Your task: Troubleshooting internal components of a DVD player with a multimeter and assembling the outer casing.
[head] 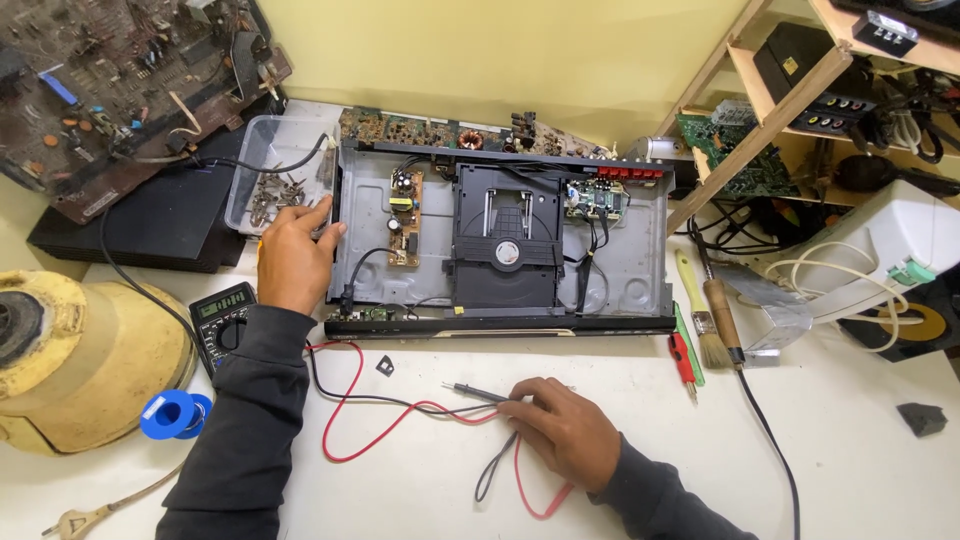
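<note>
An opened disc player (640, 262) lies on the white table, with its black disc drive (505, 240) in the middle and small circuit boards inside. My left hand (293, 258) rests on the player's left edge, fingers curled against the metal chassis. My right hand (562, 428) lies on the table in front of the player and grips the multimeter probes (478, 393), whose red and black leads (345, 405) loop across the table. The leads run toward a black multimeter (222, 318) beside my left forearm.
A clear plastic box of screws (268, 175) sits behind my left hand. At left are an old circuit board (120, 80), a yellow round housing (80, 360) and a blue solder spool (172, 413). To the right lie a paintbrush (716, 320), a screwdriver (683, 360) and a wooden shelf (790, 100).
</note>
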